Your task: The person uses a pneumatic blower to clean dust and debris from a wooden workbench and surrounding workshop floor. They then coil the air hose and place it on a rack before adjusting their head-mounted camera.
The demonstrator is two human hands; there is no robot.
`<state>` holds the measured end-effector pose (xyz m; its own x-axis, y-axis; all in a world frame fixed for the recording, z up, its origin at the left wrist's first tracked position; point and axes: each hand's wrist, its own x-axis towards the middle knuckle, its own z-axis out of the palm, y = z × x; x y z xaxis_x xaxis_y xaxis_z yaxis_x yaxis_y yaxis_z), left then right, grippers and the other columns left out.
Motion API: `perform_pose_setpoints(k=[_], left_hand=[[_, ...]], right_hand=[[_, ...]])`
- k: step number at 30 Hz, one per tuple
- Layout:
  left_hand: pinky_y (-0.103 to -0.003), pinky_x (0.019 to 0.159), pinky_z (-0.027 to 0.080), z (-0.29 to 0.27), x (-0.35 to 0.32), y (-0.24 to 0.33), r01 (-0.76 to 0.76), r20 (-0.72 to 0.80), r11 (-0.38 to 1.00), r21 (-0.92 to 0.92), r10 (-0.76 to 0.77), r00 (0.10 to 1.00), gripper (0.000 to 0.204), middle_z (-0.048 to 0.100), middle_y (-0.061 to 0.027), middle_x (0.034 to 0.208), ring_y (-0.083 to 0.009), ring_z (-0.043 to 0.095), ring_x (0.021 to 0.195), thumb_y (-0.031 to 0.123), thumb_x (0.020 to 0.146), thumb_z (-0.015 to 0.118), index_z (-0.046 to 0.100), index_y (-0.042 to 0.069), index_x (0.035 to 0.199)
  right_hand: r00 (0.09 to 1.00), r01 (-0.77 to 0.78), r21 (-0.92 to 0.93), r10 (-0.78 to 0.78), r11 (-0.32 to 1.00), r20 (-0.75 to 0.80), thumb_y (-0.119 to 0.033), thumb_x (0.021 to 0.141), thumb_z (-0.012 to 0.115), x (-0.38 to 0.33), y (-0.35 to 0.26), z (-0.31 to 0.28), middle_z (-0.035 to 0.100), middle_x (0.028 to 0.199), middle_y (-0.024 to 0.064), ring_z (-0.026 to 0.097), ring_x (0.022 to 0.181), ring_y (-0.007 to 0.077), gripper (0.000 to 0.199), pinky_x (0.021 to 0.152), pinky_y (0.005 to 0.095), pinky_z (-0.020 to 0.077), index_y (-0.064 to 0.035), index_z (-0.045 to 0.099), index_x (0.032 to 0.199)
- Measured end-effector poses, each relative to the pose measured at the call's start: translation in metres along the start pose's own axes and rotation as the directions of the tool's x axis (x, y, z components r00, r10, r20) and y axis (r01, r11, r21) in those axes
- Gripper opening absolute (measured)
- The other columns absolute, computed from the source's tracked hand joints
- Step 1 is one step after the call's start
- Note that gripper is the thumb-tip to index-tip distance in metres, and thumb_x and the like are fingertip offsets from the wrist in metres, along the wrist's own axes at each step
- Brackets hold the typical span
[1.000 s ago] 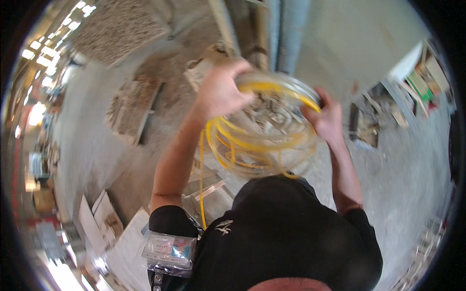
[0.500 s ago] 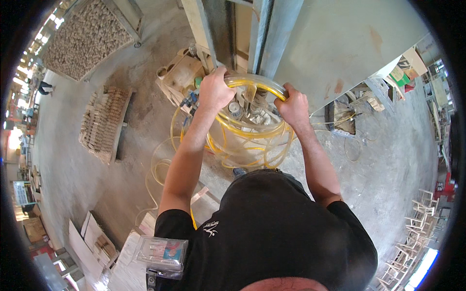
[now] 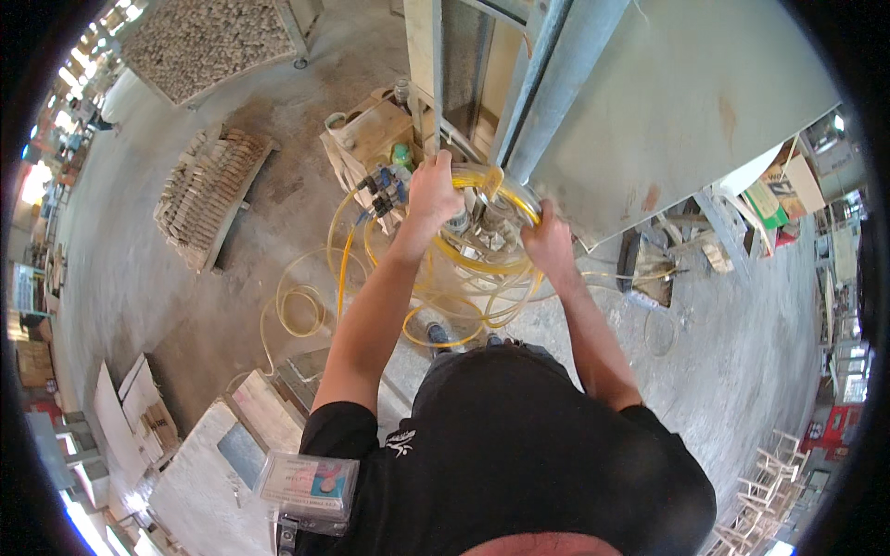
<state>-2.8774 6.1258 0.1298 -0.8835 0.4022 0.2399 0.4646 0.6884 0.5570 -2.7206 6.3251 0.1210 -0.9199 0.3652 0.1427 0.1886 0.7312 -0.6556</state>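
A thick coil of clear and yellow hose (image 3: 515,195) hangs in front of a grey metal frame. My left hand (image 3: 434,197) is closed around the coil's upper left side, and my right hand (image 3: 549,243) grips its right side. Loose loops of the same thin hose trail down to the floor around my shoes, with a smaller loop (image 3: 298,310) lying to the left. Just left of my left hand are dark and blue fittings (image 3: 382,190). Whether the top of the coil rests on the frame, I cannot tell.
Metal uprights (image 3: 565,74) and a large grey panel (image 3: 686,111) stand ahead. A cluttered wooden box (image 3: 366,139) sits at the left of the frame. Farther left are a loaded pallet (image 3: 206,199) and a filled wheeled bin (image 3: 209,42). Wooden chairs (image 3: 760,486) line the right.
Both hands have come lower in the view with the coil, the right hand more so. The coil's lower loops have shifted, and the whole view has turned somewhat.
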Motion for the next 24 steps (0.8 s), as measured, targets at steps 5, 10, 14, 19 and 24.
perform_pose_setpoints(k=[5, 10, 14, 19, 24], left_hand=[[-0.046, 0.108, 0.044, -0.024, -0.057, -0.003, -0.008, -0.183, 0.970, -0.244, -0.038, 0.982, 0.075, 0.054, -0.0225, 0.134, -0.0420, 0.052, 0.127, 0.012, 0.073, 0.078, 0.045, 0.006, 0.141], [-0.045, 0.098, 0.050, -0.053, -0.210, -0.023, 0.348, -0.495, 0.906, -0.242, -0.424, 0.759, 0.052, 0.065, -0.0188, 0.121, -0.0365, 0.062, 0.114, 0.013, 0.083, 0.072, 0.056, 0.007, 0.131], [-0.039, 0.086, 0.056, -0.046, -0.371, 0.062, 0.558, -0.504, 0.704, -0.440, -0.707, 0.496, 0.031, 0.075, -0.0128, 0.098, -0.0261, 0.072, 0.094, 0.010, 0.090, 0.069, 0.065, 0.006, 0.121], [-0.038, 0.087, 0.056, 0.029, -0.510, 0.251, 0.676, -0.326, 0.487, -0.553, -0.873, 0.362, 0.033, 0.074, -0.0134, 0.101, -0.0253, 0.072, 0.098, 0.019, 0.092, 0.072, 0.066, 0.003, 0.120], [-0.039, 0.091, 0.055, 0.098, -0.642, 0.400, 0.635, -0.206, 0.308, -0.709, -0.951, 0.232, 0.048, 0.071, -0.0170, 0.115, -0.0280, 0.070, 0.105, 0.040, 0.098, 0.068, 0.064, 0.003, 0.127]], right_hand=[[0.954, 0.292, -0.087, -0.296, 0.952, -0.039, -0.028, 0.080, 0.081, -0.037, -0.014, -0.028, 0.060, 0.127, 0.0268, 0.058, 0.117, 0.0467, 0.084, 0.101, 0.0539, 0.0473, -0.0008, 0.038, 0.146], [0.825, 0.564, 0.197, -0.558, 0.802, -0.089, -0.017, 0.082, 0.081, -0.077, -0.017, -0.058, 0.060, 0.124, 0.0202, 0.057, 0.114, 0.0388, 0.065, 0.098, 0.0462, 0.0461, -0.0003, 0.052, 0.138], [0.723, 0.344, 0.563, -0.594, 0.752, 0.352, -0.015, 0.094, 0.068, -0.110, 0.042, -0.054, 0.066, 0.076, 0.0108, 0.061, 0.067, 0.0225, 0.016, 0.067, 0.0345, 0.0513, 0.0009, 0.069, 0.096], [0.217, 0.506, 0.444, -0.607, 0.740, 0.764, -0.008, 0.092, 0.065, -0.162, 0.093, -0.037, 0.067, 0.076, 0.0124, 0.062, 0.065, 0.0209, 0.027, 0.065, 0.0349, 0.0500, -0.0047, 0.066, 0.119], [-0.420, 0.665, 0.704, -0.654, 0.250, 0.629, -0.010, 0.083, 0.072, -0.221, 0.096, -0.004, 0.070, 0.106, 0.0212, 0.071, 0.085, 0.0313, 0.049, 0.080, 0.0418, 0.0556, -0.0044, 0.063, 0.131]])
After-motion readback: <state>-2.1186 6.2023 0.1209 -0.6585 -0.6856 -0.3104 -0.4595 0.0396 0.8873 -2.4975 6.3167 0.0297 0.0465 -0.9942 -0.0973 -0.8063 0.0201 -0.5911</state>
